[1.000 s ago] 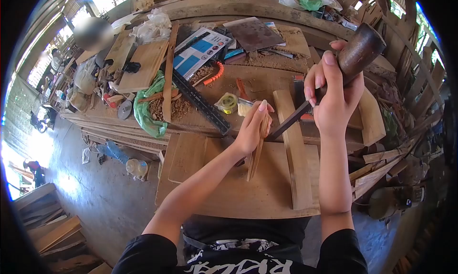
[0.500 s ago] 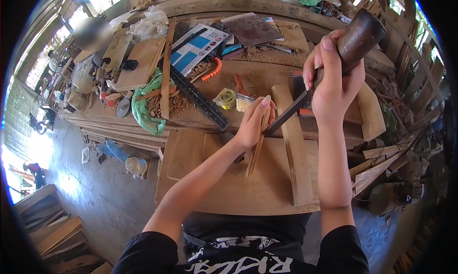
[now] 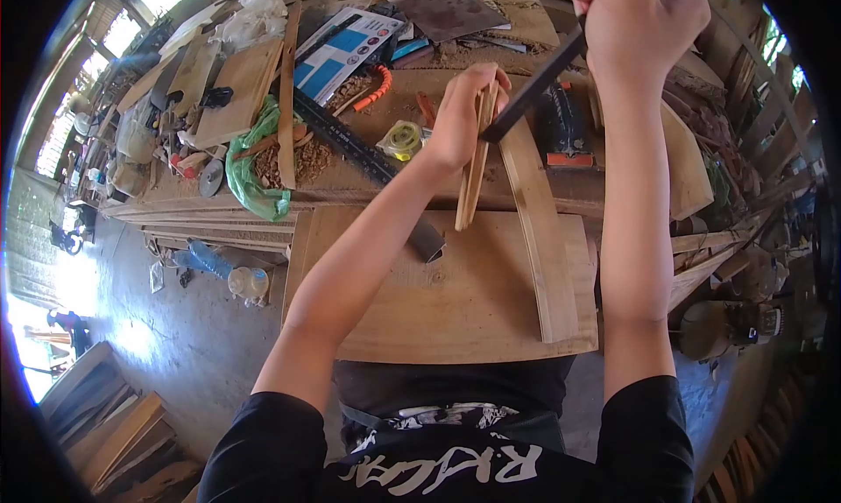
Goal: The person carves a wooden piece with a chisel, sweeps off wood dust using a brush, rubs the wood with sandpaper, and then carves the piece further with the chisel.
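Note:
My left hand (image 3: 457, 122) is closed around narrow wooden strips (image 3: 473, 183), held together and tilted upright over the bench edge. My right hand (image 3: 635, 35), raised at the upper right, grips a chisel (image 3: 545, 76) whose dark flat blade slants down to the left. The blade's tip is beside the strips, close to my left fingers; I cannot tell whether it touches them. Most of the thick handle is hidden by my right hand and the frame's edge. A longer wooden piece (image 3: 539, 240) lies just right of the strips, across a wide board (image 3: 412, 319) before me.
A yellow tape measure (image 3: 401, 140) and black metal ruler (image 3: 342, 140) lie left of my hand. A black-and-orange tool (image 3: 565, 135) sits to the right. Further left are a green plastic bag (image 3: 254, 179), wood shavings and a printed box (image 3: 346, 52).
Both hands have moved up and away from me, carrying the strips and chisel. The strips now stand farther over the bench, and the view has shifted slightly.

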Demonstrator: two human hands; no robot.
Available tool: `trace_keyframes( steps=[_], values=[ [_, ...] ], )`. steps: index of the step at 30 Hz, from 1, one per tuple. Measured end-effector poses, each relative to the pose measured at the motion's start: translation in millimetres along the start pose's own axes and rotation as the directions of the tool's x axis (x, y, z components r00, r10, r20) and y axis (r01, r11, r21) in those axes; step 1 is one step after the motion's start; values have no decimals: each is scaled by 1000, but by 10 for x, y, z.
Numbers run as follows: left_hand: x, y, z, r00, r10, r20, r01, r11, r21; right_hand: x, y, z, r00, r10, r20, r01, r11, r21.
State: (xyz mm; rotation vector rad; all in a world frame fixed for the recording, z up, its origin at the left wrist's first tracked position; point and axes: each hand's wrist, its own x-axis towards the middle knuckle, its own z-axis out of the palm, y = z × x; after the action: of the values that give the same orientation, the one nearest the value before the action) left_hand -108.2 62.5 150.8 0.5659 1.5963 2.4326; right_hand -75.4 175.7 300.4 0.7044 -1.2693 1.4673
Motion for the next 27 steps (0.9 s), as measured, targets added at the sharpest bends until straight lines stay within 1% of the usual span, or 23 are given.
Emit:
trace_keyframes(
  steps=[2,3,5,8,10,12,14,16,18,19,21,23,24,26,27],
  values=[
    [139,34,-5,1000,3,8,-3,1000,9,45,-8,21,999,50,-5,-50,998,-27],
    [212,15,-30,999,15,42,-16,1000,19,71,-31,59,997,77,-9,-78,996,-41],
    [353,-33,-74,993,39,109,-43,998,36,101,-123,138,997,83,-7,-83,996,37],
    [504,-70,-62,988,66,143,-70,997,26,123,-48,103,997,-22,67,21,1000,11],
    [575,-78,-43,988,66,137,-70,997,22,133,-48,103,991,-83,103,79,996,39],
    [649,-127,-63,987,65,144,-68,998,17,115,-52,111,991,-86,101,81,995,49],
    [711,-295,-130,984,62,165,-64,998,7,43,26,105,996,-60,65,59,998,22],
    [686,-337,-132,995,32,96,-26,998,-64,-31,215,79,997,-69,23,68,998,17],
    [663,-300,-95,1000,20,13,-18,994,-105,-31,328,26,999,-43,32,44,999,-9],
    [682,-295,-83,998,62,25,-60,996,-65,-21,362,41,997,-74,30,75,997,-32],
    [675,-276,-14,981,195,2,-195,979,62,-7,354,59,993,-115,20,117,989,-93],
    [702,-189,-20,994,107,32,-107,994,-1,33,336,32,982,-160,104,166,984,-56],
    [700,-208,-39,997,63,53,-61,997,-36,39,383,25,971,-214,111,218,976,-26],
    [676,-329,-116,992,88,95,-91,996,21,-15,385,38,990,-136,41,139,987,-82],
    [733,-361,-164,984,121,128,-129,990,55,-42,376,53,995,-96,6,96,990,-105]
  ],
)
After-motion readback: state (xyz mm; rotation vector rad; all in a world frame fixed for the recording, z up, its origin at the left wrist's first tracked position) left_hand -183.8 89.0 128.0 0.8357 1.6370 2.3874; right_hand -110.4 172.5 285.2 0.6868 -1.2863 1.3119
